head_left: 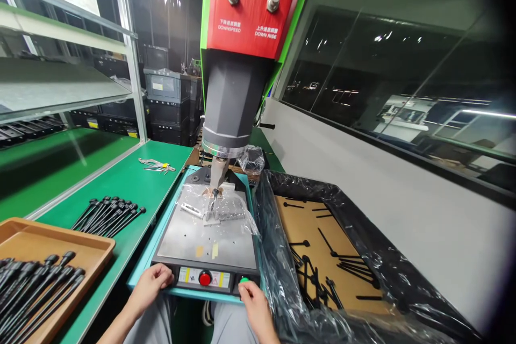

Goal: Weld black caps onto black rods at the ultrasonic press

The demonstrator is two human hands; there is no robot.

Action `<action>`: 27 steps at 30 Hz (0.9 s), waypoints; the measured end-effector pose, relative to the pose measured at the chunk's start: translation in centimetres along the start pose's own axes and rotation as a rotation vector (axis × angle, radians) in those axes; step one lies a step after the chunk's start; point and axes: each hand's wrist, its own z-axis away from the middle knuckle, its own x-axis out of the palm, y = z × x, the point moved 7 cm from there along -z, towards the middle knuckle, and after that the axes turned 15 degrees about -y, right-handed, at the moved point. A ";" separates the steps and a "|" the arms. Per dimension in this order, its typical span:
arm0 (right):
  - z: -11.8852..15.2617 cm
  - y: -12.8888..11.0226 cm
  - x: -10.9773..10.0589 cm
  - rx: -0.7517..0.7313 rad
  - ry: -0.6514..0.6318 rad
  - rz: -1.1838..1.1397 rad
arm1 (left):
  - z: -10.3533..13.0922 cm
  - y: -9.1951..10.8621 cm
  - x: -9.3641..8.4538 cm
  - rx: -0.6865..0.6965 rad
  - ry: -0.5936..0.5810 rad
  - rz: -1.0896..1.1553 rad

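Observation:
My left hand (155, 284) rests with curled fingers at the left front corner of a press base (173, 247); what lies under the fingertips is hidden. At the right front corner, my right hand (257, 306) is curled with its fingertips by a green button (244, 280), which it partly covers. Between the hands is a red button (205, 278) on the front panel. A black, round-headed part (215, 193) stands in a plastic-covered fixture (229, 207), right under the metal horn (219, 172) of the machine. Neither hand touches that part.
On the left green table (161, 193) lie a bundle of black rods (107, 217), an orange tray (108, 243) of similar rods and a caliper (155, 163). To the right, a plastic-lined box (278, 263) holds scattered black rods. The red machine head (250, 16) hangs overhead.

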 end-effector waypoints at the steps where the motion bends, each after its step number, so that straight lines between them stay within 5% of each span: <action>1: 0.1 -0.2 0.1 -0.027 0.003 0.043 | -0.1 -0.1 -0.2 0.003 0.006 -0.013; 9: 0.3 -1.5 0.5 -0.077 0.042 0.150 | -0.5 -0.8 -0.5 -0.009 0.034 -0.001; 17: 1.4 -0.3 3.7 0.038 -0.192 -0.127 | 1.6 -0.7 1.6 -0.101 -0.049 0.064; 27: 1.7 -2.8 5.3 0.003 -0.258 -0.154 | 2.1 -0.1 3.7 0.007 -0.099 0.119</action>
